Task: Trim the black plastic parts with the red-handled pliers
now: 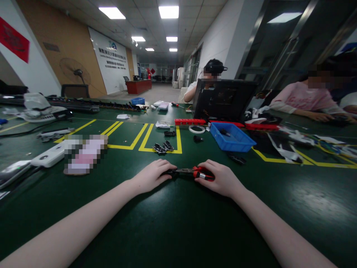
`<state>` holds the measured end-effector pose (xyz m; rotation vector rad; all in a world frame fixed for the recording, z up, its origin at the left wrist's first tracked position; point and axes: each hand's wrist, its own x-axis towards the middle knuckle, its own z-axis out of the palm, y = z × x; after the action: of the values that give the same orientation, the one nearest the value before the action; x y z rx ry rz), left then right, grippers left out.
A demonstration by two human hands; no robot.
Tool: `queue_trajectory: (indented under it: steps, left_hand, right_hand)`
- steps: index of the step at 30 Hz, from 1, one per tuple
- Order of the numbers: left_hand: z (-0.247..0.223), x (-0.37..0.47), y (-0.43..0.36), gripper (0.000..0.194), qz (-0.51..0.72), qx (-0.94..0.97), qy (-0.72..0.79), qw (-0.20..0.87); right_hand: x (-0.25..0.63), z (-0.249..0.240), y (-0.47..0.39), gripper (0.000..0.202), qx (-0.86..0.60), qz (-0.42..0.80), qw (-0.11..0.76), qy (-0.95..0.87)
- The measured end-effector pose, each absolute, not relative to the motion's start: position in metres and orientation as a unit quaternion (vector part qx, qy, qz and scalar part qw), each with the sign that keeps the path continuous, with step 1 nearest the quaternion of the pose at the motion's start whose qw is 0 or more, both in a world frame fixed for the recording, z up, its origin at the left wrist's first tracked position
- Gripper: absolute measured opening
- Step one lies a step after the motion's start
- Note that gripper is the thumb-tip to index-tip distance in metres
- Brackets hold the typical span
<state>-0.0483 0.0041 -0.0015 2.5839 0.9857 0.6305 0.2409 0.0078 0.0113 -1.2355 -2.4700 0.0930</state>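
My right hand [223,178] is closed around the red and black handles of a pair of pliers [203,175], whose metal jaws point left. Between the fingers of my left hand [154,175] is a small black part [173,172], mostly hidden by the fingertips. The tips of the jaws meet this part; whether they grip it I cannot tell. Both hands are low over the green table [173,223]. Just beyond them several black plastic pieces [163,147] lie within a yellow-taped rectangle, with another black piece [169,133] behind.
A blue tray [232,139] with a dark item in it stands beyond my right hand, beside a white ring [196,129] and a black cap-like piece [198,138]. A white power strip [55,152] lies left. Across the table a person sits behind a black panel [223,98]; others sit right.
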Motion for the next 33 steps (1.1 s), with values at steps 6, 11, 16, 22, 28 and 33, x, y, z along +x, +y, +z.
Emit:
queue_trajectory:
  steps: [6,11,16,22,28,33]
  left_hand:
    - [0.002,-0.048,0.003,0.031,0.214,0.903,0.338,0.155]
    - [0.002,-0.048,0.002,0.033,0.217,0.903,0.335,0.158]
    - [0.0,-0.048,0.002,0.034,0.223,0.905,0.327,0.155]
    - [0.0,-0.048,0.002,0.037,0.221,0.907,0.322,0.16]
    - [0.0,-0.048,0.002,0.036,0.225,0.908,0.316,0.161]
    - [-0.001,-0.048,0.002,0.037,0.225,0.912,0.31,0.146]
  right_hand:
    - [0.241,0.011,0.009,0.039,-0.412,0.0,0.217,-0.885]
    - [0.236,0.011,0.007,0.038,-0.405,-0.025,0.22,-0.887]
    - [0.23,0.014,0.002,0.044,-0.418,-0.055,0.195,-0.886]
    - [0.225,0.013,0.0,0.042,-0.429,-0.066,0.178,-0.883]
    - [0.227,0.008,0.002,0.036,-0.413,-0.047,0.212,-0.884]
    - [0.227,0.009,0.001,0.035,-0.401,-0.043,0.218,-0.889]
